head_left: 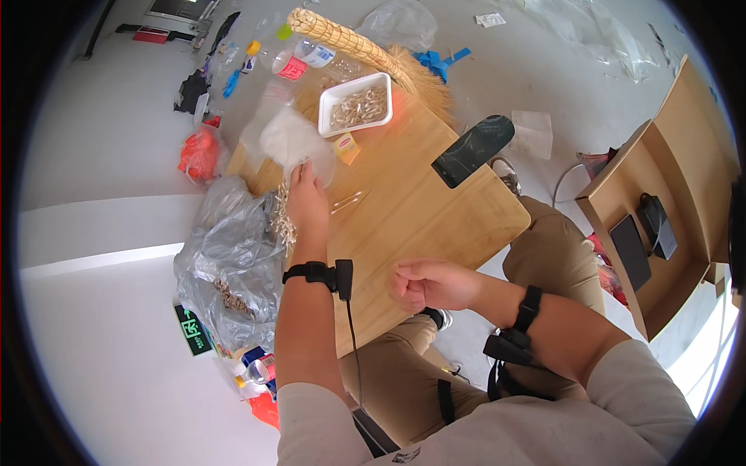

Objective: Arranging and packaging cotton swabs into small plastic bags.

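Translucent, whitish plastic bag (295, 138), lying at the far left part of the wooden table (420, 217). Looks soft and rounded, with a cloudy white middle and clearer, crumpled film around the edges. Holds contents too blurred to tell. Just nearer on the same surface, two slim cotton swabs (346, 206) with white ends. Lie flat, side by side and nearly parallel, slanting up toward the right.
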The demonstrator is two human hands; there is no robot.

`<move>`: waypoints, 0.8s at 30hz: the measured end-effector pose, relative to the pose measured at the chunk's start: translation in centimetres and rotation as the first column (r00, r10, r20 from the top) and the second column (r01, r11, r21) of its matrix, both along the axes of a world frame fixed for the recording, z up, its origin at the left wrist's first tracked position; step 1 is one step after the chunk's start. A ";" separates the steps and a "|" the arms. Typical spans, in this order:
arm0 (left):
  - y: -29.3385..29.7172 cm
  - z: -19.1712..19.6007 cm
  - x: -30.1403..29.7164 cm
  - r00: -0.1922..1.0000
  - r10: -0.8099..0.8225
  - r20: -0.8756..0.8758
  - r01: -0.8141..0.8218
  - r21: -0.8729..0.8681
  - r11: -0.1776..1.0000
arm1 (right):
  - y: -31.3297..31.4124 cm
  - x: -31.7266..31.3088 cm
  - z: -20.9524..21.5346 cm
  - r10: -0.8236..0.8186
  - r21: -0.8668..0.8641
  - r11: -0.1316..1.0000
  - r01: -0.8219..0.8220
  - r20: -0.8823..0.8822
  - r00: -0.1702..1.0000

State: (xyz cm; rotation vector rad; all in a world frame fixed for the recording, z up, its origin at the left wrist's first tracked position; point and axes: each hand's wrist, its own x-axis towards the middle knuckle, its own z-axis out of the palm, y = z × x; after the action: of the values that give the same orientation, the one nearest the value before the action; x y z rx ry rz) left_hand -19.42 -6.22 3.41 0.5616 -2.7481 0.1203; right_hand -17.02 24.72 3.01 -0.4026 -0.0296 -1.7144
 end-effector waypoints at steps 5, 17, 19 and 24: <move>1.2 0.5 -1.7 0.924 0.144 0.353 -0.071 -0.212 0.975 | -1.1 -0.1 -0.3 -0.022 0.016 1.000 0.022 0.019 1.000; 0.1 0.6 1.0 0.997 -0.076 -0.003 0.076 0.036 0.996 | -0.9 0.0 -0.8 -0.024 0.060 0.998 0.019 0.082 0.996; 0.3 1.0 1.7 0.990 -0.111 -0.090 0.114 0.022 0.993 | -1.0 0.0 -0.3 -0.032 0.047 0.999 0.028 0.095 0.995; 6.1 3.0 4.0 0.944 0.047 -0.326 0.044 0.267 0.963 | -0.4 -0.4 -0.3 -0.047 0.121 0.992 0.039 0.062 0.997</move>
State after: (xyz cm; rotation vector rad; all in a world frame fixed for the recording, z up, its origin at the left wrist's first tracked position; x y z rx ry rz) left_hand -15.43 -0.11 6.38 0.5933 -2.4474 -0.3287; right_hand -17.40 24.28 2.74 -0.2606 0.0347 -1.7618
